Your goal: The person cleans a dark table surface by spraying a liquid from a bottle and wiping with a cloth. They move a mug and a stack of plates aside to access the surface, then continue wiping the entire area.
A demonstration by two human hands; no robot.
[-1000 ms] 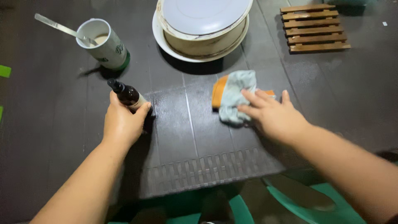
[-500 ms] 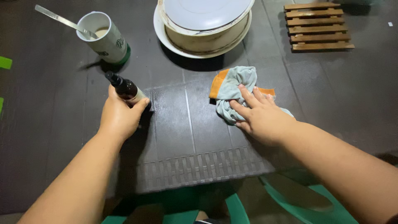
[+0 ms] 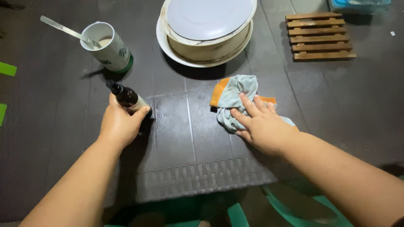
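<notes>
Head view of a dark tabletop (image 3: 54, 138) with both bare hands at work. The left hand (image 3: 120, 124) is wrapped around the lower body of a dark brown spray bottle (image 3: 126, 96), whose black nozzle juts up and away beyond the thumb and fingers; this grasp and the bottle's tilt match the frames of a second and half a second earlier. The right hand (image 3: 263, 126) lies palm down, fingers (image 3: 248, 105) spread, pressing a crumpled pale blue cloth with orange edging (image 3: 233, 94) flat against the table rather than gripping it. Compared with a second ago, hand and cloth have slid toward the bottle-holding hand, the fingers now reaching further over the bunched cloth, and more of the fabric trails out beside the wrist. Beyond the bottle stands a white and green cup (image 3: 108, 44) with a metal spoon (image 3: 63, 29) leaning in it. Beyond the cloth sits a cream bowl covered by a white plate (image 3: 206, 27), and farther out from the right hand's knuckles lies a slatted wooden trivet (image 3: 320, 35). A green chair (image 3: 303, 206) shows below the right forearm.
</notes>
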